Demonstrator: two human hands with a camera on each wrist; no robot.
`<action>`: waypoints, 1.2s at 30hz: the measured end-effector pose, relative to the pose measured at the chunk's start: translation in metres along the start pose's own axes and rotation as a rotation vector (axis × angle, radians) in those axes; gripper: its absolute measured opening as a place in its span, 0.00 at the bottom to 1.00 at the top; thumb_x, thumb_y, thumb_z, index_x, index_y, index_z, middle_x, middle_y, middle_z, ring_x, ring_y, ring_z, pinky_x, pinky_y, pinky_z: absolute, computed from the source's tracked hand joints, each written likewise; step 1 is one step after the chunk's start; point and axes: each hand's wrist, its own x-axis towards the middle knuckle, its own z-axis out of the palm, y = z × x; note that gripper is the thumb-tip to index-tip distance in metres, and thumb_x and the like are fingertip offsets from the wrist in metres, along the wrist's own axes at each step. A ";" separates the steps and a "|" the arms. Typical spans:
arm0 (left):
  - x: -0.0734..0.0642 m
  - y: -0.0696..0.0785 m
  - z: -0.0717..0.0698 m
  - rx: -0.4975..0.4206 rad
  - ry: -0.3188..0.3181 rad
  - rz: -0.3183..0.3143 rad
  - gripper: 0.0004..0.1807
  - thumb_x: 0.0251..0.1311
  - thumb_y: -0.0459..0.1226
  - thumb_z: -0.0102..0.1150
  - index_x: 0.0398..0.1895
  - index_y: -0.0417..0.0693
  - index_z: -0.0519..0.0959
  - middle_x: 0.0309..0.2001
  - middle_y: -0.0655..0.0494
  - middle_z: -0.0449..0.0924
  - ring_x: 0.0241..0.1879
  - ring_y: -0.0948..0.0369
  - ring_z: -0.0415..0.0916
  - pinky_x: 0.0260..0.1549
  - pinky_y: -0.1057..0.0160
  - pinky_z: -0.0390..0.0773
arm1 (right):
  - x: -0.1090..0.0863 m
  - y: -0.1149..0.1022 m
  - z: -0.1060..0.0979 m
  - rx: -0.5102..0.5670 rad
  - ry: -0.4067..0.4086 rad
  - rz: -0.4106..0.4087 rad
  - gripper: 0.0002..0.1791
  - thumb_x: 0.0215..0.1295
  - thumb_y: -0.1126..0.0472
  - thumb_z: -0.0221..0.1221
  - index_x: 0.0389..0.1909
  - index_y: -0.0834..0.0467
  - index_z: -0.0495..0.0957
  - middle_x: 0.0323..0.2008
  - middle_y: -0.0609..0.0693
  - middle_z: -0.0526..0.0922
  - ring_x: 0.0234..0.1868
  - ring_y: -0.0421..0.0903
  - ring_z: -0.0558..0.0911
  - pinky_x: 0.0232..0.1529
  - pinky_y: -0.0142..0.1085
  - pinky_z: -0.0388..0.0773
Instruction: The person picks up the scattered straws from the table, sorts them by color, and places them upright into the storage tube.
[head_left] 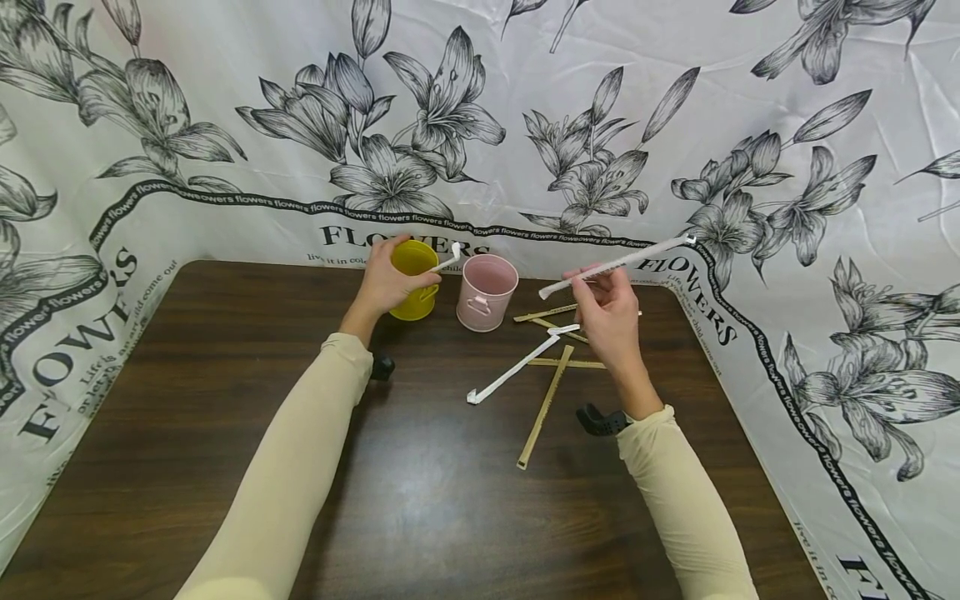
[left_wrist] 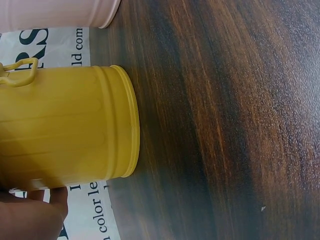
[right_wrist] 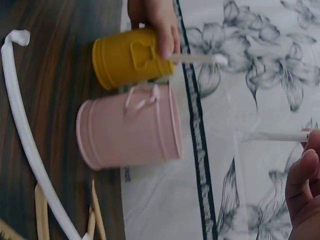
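My left hand grips the small yellow bucket near its rim, with the thumb on the near side. From the bucket's mouth sticks the end of a white paper-wrapped stick. In the left wrist view the yellow bucket lies across the image, its base beside the table. My right hand pinches a long white paper-wrapped stick between thumb and fingers. It is raised over the table's back right and slants up to the right.
Right of the yellow bucket stands a pink bucket with a small handle. Another white wrapped stick, bent at its ends, lies on the dark wooden table. Several slim tan sticks lie around it. A flower-printed cloth hangs behind.
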 end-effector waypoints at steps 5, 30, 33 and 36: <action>0.001 -0.002 0.000 0.003 -0.001 -0.001 0.54 0.49 0.54 0.78 0.78 0.56 0.60 0.75 0.42 0.54 0.70 0.43 0.59 0.71 0.39 0.65 | 0.011 -0.011 0.022 0.040 -0.058 0.046 0.12 0.73 0.61 0.60 0.49 0.66 0.76 0.35 0.39 0.83 0.13 0.39 0.70 0.16 0.28 0.69; 0.000 0.001 -0.001 -0.008 0.002 -0.006 0.54 0.49 0.54 0.78 0.78 0.56 0.61 0.74 0.42 0.56 0.67 0.44 0.61 0.70 0.41 0.67 | 0.064 0.001 0.134 0.141 -0.055 0.187 0.17 0.70 0.66 0.61 0.56 0.67 0.71 0.45 0.60 0.85 0.23 0.32 0.78 0.25 0.24 0.72; -0.001 0.001 -0.001 -0.016 0.005 -0.002 0.54 0.49 0.54 0.79 0.78 0.55 0.61 0.73 0.42 0.56 0.67 0.44 0.62 0.70 0.41 0.67 | 0.062 0.003 0.143 0.040 -0.089 0.211 0.17 0.71 0.63 0.61 0.56 0.63 0.72 0.48 0.58 0.86 0.24 0.34 0.78 0.24 0.25 0.71; -0.001 0.002 -0.001 -0.022 0.009 0.000 0.53 0.49 0.52 0.79 0.77 0.55 0.62 0.73 0.42 0.56 0.67 0.44 0.62 0.70 0.41 0.67 | 0.060 0.003 0.152 -0.046 -0.116 0.239 0.16 0.71 0.59 0.61 0.56 0.59 0.73 0.49 0.52 0.86 0.19 0.35 0.73 0.20 0.27 0.66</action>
